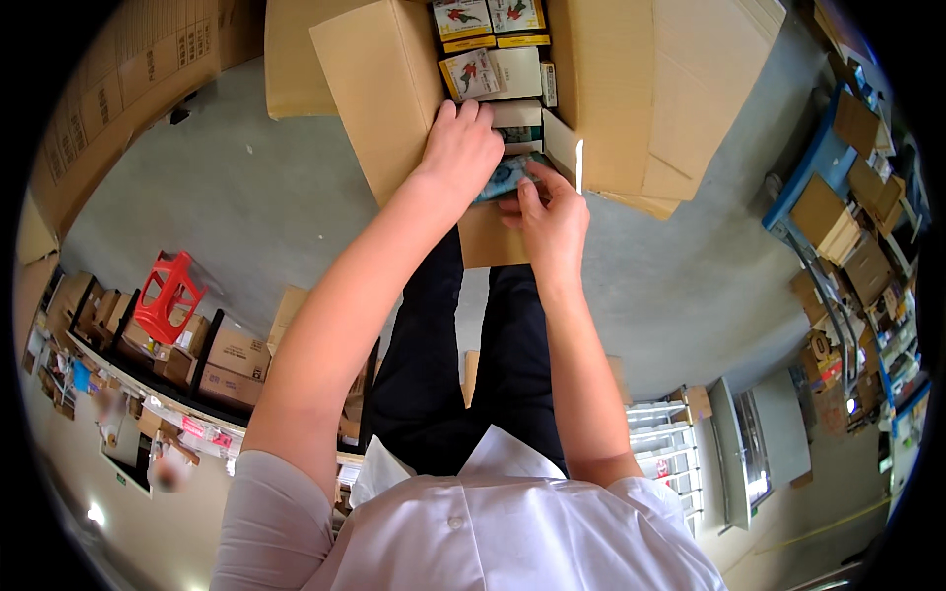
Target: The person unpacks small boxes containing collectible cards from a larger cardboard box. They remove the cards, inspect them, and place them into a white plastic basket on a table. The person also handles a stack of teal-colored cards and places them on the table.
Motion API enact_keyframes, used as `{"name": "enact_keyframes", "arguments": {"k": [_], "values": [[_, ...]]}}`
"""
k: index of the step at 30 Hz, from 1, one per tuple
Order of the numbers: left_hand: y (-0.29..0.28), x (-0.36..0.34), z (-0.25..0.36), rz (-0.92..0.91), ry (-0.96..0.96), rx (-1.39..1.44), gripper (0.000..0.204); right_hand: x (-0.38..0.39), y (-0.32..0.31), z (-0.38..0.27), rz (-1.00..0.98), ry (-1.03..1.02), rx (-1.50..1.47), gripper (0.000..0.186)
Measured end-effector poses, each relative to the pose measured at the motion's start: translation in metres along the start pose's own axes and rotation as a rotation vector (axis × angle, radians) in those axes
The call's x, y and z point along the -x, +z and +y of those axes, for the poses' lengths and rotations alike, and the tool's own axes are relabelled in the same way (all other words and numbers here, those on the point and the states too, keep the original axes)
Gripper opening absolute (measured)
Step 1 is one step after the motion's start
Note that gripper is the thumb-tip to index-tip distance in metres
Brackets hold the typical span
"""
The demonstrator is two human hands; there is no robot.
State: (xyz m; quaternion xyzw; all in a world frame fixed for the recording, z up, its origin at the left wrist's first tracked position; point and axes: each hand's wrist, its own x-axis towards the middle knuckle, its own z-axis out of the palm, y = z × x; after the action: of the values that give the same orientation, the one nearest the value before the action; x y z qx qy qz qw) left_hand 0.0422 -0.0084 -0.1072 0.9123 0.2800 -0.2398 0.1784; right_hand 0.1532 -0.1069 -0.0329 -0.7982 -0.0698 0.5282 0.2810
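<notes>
A large open cardboard carton [399, 84] stands before me, with several small boxes inside. At its near end a small white box [564, 143] has its lid flaps up. A teal patterned packet [506, 175] lies at the mouth of this white box. My left hand [463, 143] is closed at the box's left side, its fingertips bent over and partly hidden. My right hand [554, 217] pinches the packet's right end between thumb and fingers. Just beyond my hands are white and yellow small boxes [471, 74] with a red picture.
The carton's wide flaps [680, 89] spread out at both sides. A red plastic stool [168, 295] is at the left, near shelves with cardboard boxes [232, 364]. On the right, a blue rack [813, 172] holds more cartons. A white metal rack [668, 443] stands at lower right.
</notes>
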Motion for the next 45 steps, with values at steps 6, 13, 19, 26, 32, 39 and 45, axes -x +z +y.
{"name": "enact_keyframes", "arguments": {"k": [6, 13, 19, 26, 32, 39, 45], "values": [[0.014, -0.002, -0.016, 0.137, -0.001, 0.125, 0.036, -0.021, 0.019, 0.007, -0.117, 0.022, -0.218, 0.043], [0.014, -0.019, -0.028, -0.020, -0.008, 0.350, 0.053, -0.033, 0.018, 0.010, -0.129, -0.110, 0.161, 0.039], [0.005, -0.017, 0.004, -0.189, 0.081, -0.158, 0.045, -0.015, -0.008, 0.002, -0.213, -0.042, 0.013, 0.033], [0.061, -0.043, 0.025, -0.089, -0.166, -0.035, 0.057, 0.021, -0.041, 0.005, -0.179, -0.017, -0.051, 0.033], [-0.024, 0.007, -0.011, 0.165, -0.008, 0.169, 0.067, 0.034, -0.056, 0.016, -0.094, -0.007, -0.207, 0.034], [-0.136, 0.110, -0.076, -0.029, -0.054, 0.610, 0.088, 0.042, -0.061, 0.006, -0.075, -0.050, -0.262, 0.032], [-0.136, 0.168, -0.086, -0.171, -0.165, 0.609, 0.084, 0.039, -0.058, 0.004, -0.067, -0.082, -0.237, 0.032]]}}
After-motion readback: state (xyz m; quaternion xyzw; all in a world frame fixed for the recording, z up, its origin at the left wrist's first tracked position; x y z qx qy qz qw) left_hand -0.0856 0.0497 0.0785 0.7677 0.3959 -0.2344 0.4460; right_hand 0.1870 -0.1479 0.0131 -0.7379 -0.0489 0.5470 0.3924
